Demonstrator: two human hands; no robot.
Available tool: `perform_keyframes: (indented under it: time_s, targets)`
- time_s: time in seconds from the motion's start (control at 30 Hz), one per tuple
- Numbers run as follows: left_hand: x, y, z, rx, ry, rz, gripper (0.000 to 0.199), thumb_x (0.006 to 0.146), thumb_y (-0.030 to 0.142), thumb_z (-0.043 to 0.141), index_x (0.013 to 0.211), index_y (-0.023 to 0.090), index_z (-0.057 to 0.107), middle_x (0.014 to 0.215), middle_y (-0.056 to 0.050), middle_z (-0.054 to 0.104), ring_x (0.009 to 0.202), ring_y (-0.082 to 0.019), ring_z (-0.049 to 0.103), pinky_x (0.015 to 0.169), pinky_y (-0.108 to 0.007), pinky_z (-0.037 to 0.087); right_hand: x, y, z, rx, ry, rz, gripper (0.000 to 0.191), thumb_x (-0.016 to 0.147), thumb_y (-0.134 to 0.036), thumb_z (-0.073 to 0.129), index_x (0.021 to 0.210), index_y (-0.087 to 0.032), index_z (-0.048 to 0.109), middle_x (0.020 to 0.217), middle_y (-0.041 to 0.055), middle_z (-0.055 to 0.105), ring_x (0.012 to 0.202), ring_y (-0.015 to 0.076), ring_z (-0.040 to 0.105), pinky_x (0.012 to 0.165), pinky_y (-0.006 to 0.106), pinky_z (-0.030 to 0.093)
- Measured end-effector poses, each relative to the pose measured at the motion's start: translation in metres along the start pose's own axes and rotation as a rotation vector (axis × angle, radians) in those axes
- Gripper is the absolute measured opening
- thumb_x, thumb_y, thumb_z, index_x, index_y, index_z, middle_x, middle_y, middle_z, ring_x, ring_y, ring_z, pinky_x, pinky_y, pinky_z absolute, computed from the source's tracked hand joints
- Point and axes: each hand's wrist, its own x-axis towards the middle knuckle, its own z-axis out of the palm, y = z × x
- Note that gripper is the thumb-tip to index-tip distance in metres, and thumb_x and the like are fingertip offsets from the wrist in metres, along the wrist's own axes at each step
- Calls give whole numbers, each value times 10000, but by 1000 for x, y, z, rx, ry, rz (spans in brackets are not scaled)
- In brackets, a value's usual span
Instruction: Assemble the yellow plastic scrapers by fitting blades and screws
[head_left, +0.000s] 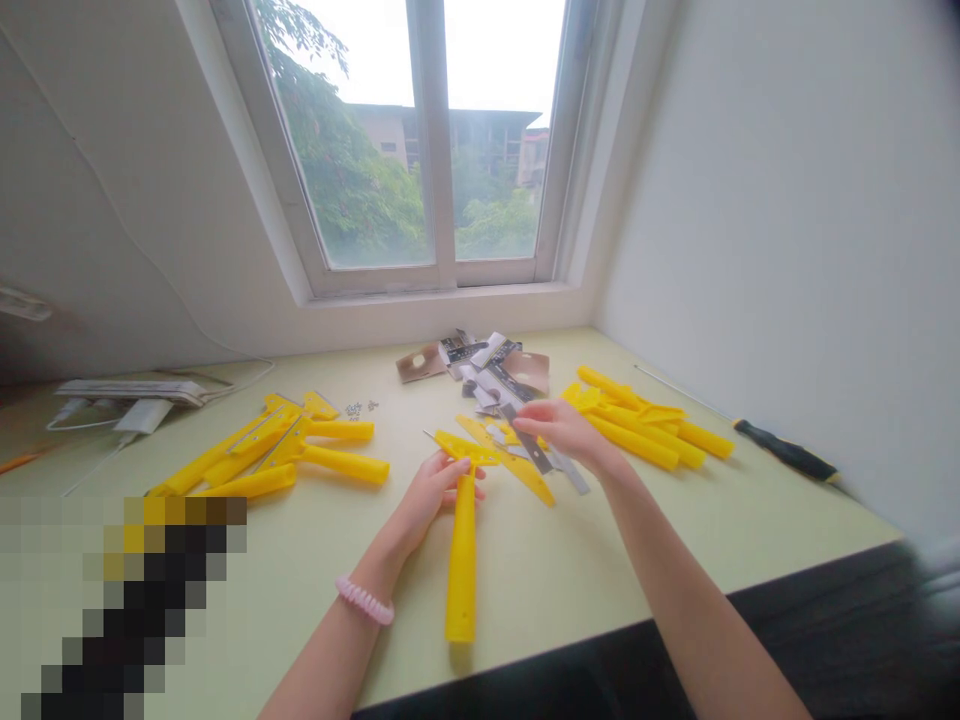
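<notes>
Small screws (360,409) loose on tabletop (300,590), could scatter if knocked; left hand (426,490) curled round head of yellow handle (462,560), midtable, might twist if grip slackens; right hand (559,425) pinching metal blade (534,446) above yellow strip (538,485), slip could nick fingers; screwdriver (787,450) far right, could roll if bumped

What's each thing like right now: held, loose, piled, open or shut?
Yellow tool: held, left grip
Metal blade: held, right grip
Left yellow tools: piled
Right yellow handles: piled
Tiny metal bits: loose
Packaging: heaped
Screwdriver: lying down
Window: looks shut
</notes>
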Motion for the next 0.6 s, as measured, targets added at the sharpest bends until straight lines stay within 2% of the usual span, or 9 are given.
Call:
perform_keyframes:
  time_s: [0.23, 0.33, 0.6]
  targets:
    - [-1, -1, 0, 3, 6, -9, 306, 768, 338, 505, 999, 139, 482, 882, -84, 611, 628, -148, 620, 651, -306, 491, 18, 12, 30, 542, 70, 118, 217, 606, -323, 649, 710, -143, 590, 684, 3, 619, 579, 88, 532, 583, 223, 395]
    - [0, -2, -1, 1, 15, -14, 308, 766, 346, 510, 995, 142, 483, 883, -85, 612, 623, -147, 619, 648, -307, 494, 20, 20, 35, 660, 80, 169, 223, 589, -320, 671, 691, -135, 601, 708, 16, 637, 599, 91, 544, 604, 228, 394]
    - [2, -2, -1, 0, 16, -18, 329, 767, 351, 514, 1012, 134, 483, 908, -102, 611, 623, -149, 621, 644, -302, 498, 18, 28, 35, 863, 98, 169, 168, 582, -279, 695, 680, -152, 643, 697, 7, 651, 643, 102, 556, 593, 215, 372]
